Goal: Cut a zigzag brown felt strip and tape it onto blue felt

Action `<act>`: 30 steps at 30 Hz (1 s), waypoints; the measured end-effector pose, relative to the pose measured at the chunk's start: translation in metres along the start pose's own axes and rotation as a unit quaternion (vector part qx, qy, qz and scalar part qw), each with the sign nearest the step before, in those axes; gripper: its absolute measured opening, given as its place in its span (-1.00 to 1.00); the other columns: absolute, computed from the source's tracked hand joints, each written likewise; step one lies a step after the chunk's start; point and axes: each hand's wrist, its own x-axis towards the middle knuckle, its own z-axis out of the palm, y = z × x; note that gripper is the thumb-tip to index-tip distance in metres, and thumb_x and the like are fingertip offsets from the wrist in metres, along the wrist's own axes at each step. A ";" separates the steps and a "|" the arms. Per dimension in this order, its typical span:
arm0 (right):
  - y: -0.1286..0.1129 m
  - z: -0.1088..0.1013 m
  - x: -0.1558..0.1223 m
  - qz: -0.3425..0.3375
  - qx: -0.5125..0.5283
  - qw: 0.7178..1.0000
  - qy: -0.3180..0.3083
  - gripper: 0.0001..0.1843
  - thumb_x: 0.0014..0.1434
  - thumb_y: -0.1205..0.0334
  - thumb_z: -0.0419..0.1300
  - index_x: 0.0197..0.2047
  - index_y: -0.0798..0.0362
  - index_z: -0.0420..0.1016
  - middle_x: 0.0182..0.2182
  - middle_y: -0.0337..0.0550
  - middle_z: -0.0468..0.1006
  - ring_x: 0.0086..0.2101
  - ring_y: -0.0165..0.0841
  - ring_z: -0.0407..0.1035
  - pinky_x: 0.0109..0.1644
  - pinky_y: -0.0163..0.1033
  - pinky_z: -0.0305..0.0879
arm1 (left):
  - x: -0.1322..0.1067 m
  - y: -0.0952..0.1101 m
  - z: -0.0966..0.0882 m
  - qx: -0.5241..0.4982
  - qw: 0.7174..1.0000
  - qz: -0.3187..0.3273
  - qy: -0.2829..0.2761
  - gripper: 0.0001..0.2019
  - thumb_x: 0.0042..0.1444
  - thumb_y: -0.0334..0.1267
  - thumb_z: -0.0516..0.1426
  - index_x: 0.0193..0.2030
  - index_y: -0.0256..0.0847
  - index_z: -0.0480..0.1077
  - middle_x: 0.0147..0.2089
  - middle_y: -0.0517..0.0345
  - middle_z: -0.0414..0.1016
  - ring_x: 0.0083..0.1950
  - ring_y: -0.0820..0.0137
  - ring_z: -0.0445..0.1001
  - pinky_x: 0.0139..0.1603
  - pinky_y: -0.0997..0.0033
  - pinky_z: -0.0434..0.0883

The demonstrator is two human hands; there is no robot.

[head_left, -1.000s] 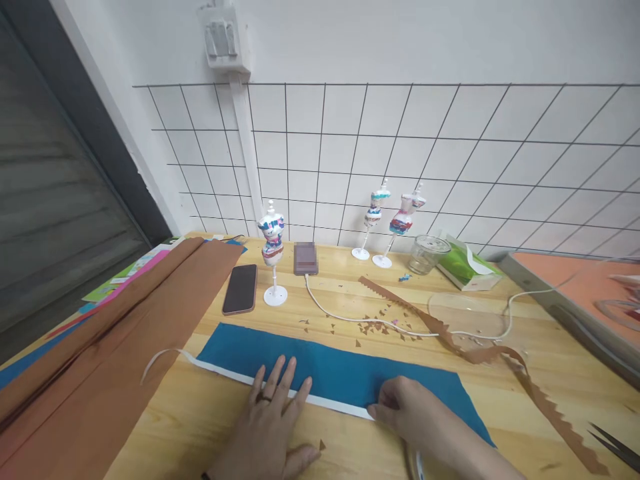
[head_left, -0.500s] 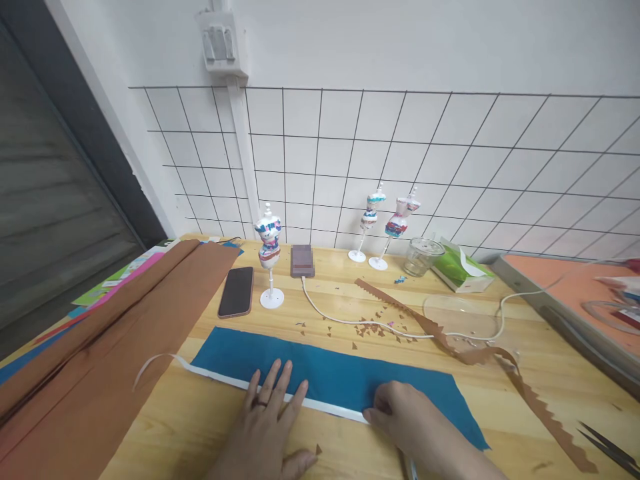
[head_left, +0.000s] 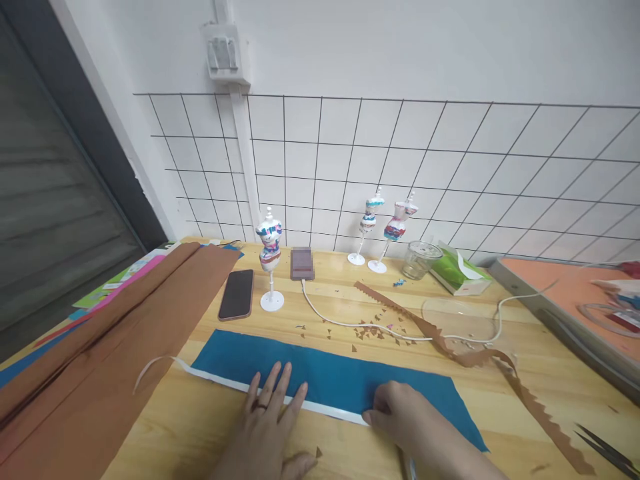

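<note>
A long blue felt sheet (head_left: 330, 375) lies flat on the wooden table (head_left: 500, 407). A white tape strip (head_left: 220, 381) runs along its near edge, and its loose left end curls up off the table. My left hand (head_left: 267, 427) lies flat with fingers spread, pressing the strip and the felt's edge. My right hand (head_left: 405, 417) is closed, with fingertips pinched on the strip at the felt's edge. Part of a tape roll (head_left: 407, 467) shows under my right wrist.
Brown fabric (head_left: 100, 353) covers the left side. A phone (head_left: 237, 294), three small mannequins (head_left: 270, 257), a power bank (head_left: 302, 263) with white cable, a glass jar (head_left: 420, 259), a tissue pack (head_left: 457, 270) and a zigzag brown strip (head_left: 500, 363) lie behind. Scissors (head_left: 607, 450) rest at right.
The view has shifted slightly. Both hands stay in nearly the same place on the tape strip and felt edge.
</note>
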 end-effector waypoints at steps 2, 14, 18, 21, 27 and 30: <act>0.001 0.000 0.002 0.000 0.000 1.000 -0.001 -0.80 -0.12 0.24 0.10 -0.69 0.03 0.22 -0.64 -0.25 0.41 -0.55 -0.38 0.24 -0.54 -0.32 -0.06 | -0.002 -0.002 0.003 0.001 1.000 -0.012 0.007 -0.27 0.06 0.22 -0.11 0.29 -0.09 -0.13 0.27 -0.10 0.05 0.24 0.00 0.07 0.10 0.03 0.12; 0.001 -0.001 0.006 0.028 0.035 0.999 0.002 -0.88 -0.17 0.20 0.16 -0.54 0.04 0.31 -0.56 -0.20 0.47 -0.51 -0.35 0.32 -0.52 -0.33 0.05 | -0.035 -0.056 0.005 0.044 0.939 -0.331 -0.088 -0.20 0.01 0.21 -0.10 0.21 -0.44 0.10 0.25 -0.35 0.01 0.29 -0.03 -0.08 0.19 -0.01 -0.02; 0.005 0.001 0.005 0.021 0.054 0.998 0.015 -0.86 -0.17 0.19 0.17 -0.49 0.03 0.30 -0.50 -0.18 0.49 -0.48 -0.33 0.34 -0.51 -0.34 0.07 | -0.038 -0.052 -0.003 0.063 0.931 -0.343 -0.107 -0.22 0.03 0.17 -0.11 0.20 -0.49 0.09 0.25 -0.36 0.01 0.28 -0.03 -0.06 0.19 -0.03 -0.04; 0.010 0.002 0.004 0.009 0.090 0.996 0.003 -0.91 -0.08 0.21 0.12 -0.51 0.02 0.28 -0.62 -0.26 0.46 -0.56 -0.39 0.31 -0.56 -0.37 0.05 | -0.037 -0.053 -0.005 0.066 0.930 -0.343 -0.112 -0.22 0.02 0.18 -0.10 0.20 -0.48 0.10 0.24 -0.35 0.04 0.28 -0.04 -0.05 0.19 -0.07 -0.05; 0.018 0.002 0.003 -0.017 0.176 0.983 -0.045 -0.82 0.10 0.15 0.00 -0.48 0.02 0.24 -0.73 -0.32 0.42 -0.68 -0.46 0.26 -0.58 -0.41 0.15 | -0.011 -0.018 -0.010 0.030 0.967 -0.249 -0.051 -0.38 0.06 0.01 -0.01 0.20 -0.33 0.13 0.23 -0.21 0.13 0.26 -0.05 0.00 0.16 -0.12 0.02; 0.018 0.003 0.004 -0.024 0.185 0.982 -0.037 -0.80 0.11 0.14 0.00 -0.49 0.02 0.25 -0.73 -0.30 0.43 -0.67 -0.45 0.27 -0.57 -0.40 0.16 | 0.016 0.028 -0.007 -0.051 0.998 0.003 -0.033 -0.41 0.08 -0.05 0.02 0.24 -0.16 0.04 0.27 0.09 0.08 0.27 0.17 0.04 0.18 0.16 0.13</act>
